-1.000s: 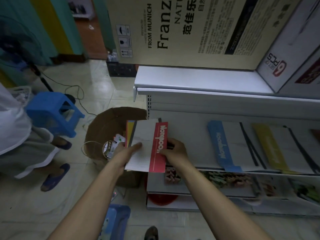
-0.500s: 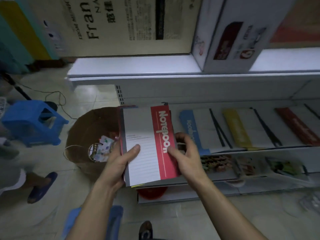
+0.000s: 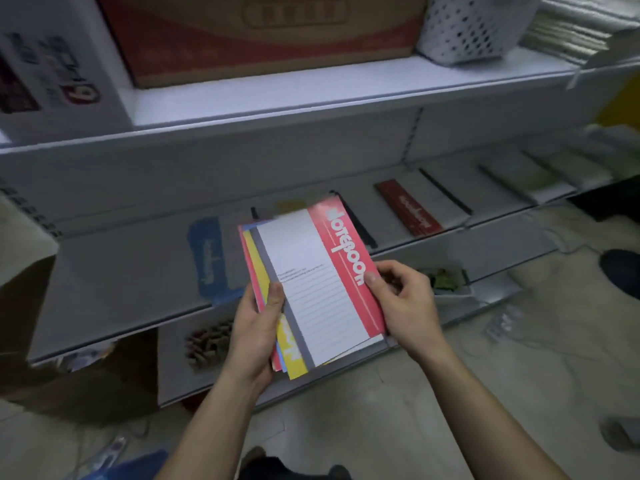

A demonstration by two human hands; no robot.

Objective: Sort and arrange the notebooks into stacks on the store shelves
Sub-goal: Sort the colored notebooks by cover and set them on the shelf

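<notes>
Head view: the camera has swung right since the earlier frame. Left hand [image 3: 254, 327] clasps the notebook stack [image 3: 311, 289] at 7 o'clock; right hand [image 3: 403, 303] pinches its red "Notebook" edge, above the shelf [image 3: 121, 282].

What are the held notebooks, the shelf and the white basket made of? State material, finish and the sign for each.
Notebooks: likely paper with thin card covers, smooth printed finish; the fanned edges are thin in the left hand and right hand.
Shelf: probably painted sheet metal, matte pale grey; thin folded front lip.
White basket: looks like plastic or coated metal; regular perforations. Cannot tell which.
</notes>
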